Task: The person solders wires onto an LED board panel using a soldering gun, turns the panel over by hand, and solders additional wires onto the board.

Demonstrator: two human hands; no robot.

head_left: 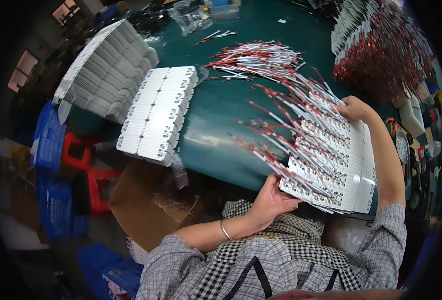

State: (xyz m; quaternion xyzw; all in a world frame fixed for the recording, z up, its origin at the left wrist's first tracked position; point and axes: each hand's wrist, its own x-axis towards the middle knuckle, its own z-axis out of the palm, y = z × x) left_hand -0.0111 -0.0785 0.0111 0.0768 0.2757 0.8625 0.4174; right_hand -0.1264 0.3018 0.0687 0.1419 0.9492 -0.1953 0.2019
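A white circuit board panel (359, 155) with rows of small components lies tilted at the table's near right edge. Many red-and-white wire leads (306, 142) stick out from it toward the left, some blurred. My left hand (272, 201) grips the panel's near left corner, thumb along the edge. At the far side, my right hand (355, 109) is closed on the panel's edge, next to the leads; its fingertips are partly hidden.
Loose wire leads (261, 57) lie in a heap farther back. White boards (156, 112) lie left, beside a tall row of stacked panels (108, 70). Wired panels (381, 50) pile up at the far right. An open cardboard box (143, 202) and red stool (101, 187) stand below the table.
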